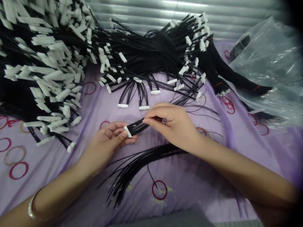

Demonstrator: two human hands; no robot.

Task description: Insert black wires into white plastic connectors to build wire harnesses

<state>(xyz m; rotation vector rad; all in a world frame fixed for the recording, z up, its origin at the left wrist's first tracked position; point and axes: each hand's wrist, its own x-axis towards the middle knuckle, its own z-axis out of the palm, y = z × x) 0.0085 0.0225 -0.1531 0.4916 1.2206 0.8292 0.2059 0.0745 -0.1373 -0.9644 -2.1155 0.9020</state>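
Observation:
My left hand (115, 135) pinches a white connector (128, 131) between thumb and fingers. Black wires (138, 127) run side by side out of that connector toward the right. My right hand (168, 121) is closed, thumb against fingertips, on these wires a short way from the connector; its palm side hides where they go on. Below both hands lies a loose bundle of black wires (142, 162), its ends fanned out at the lower left. The right forearm covers the bundle's other end.
A large heap of wires with white connectors (52, 75) fills the left. Another pile of connector wires (151, 50) lies at the back. Tied black bundles (239, 72) and a clear plastic bag (267, 72) are at right. Red rings (159, 190) dot the purple cloth (94, 192).

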